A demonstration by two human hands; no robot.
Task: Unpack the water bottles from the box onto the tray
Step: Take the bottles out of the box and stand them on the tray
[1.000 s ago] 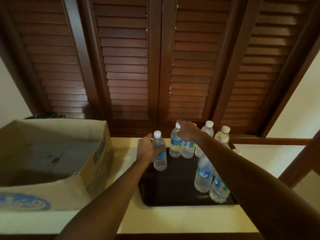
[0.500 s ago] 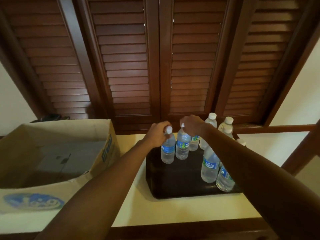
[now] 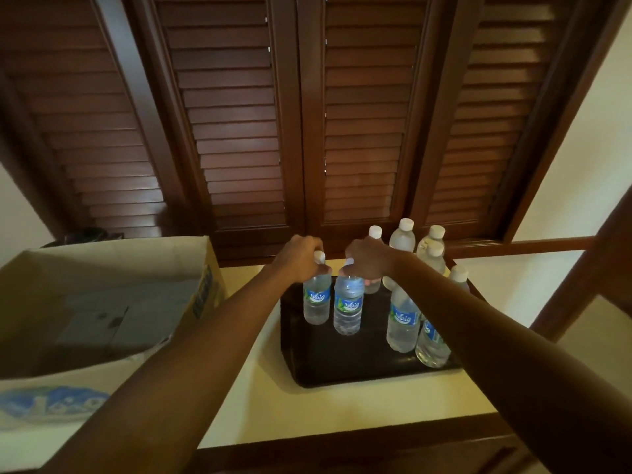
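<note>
Left hand (image 3: 298,258) gripping bottle (image 3: 317,300) (label "Vaig"), upright

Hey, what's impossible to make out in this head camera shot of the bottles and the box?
- Cap of the bottle under the right hand: covered by the hand.
- Bottles behind the right forearm, such as the nearest one: partly hidden, so the exact count is unclear.
- Box interior: near wall hides part of the bottom.
- Left hand: fingertips hidden.
</note>
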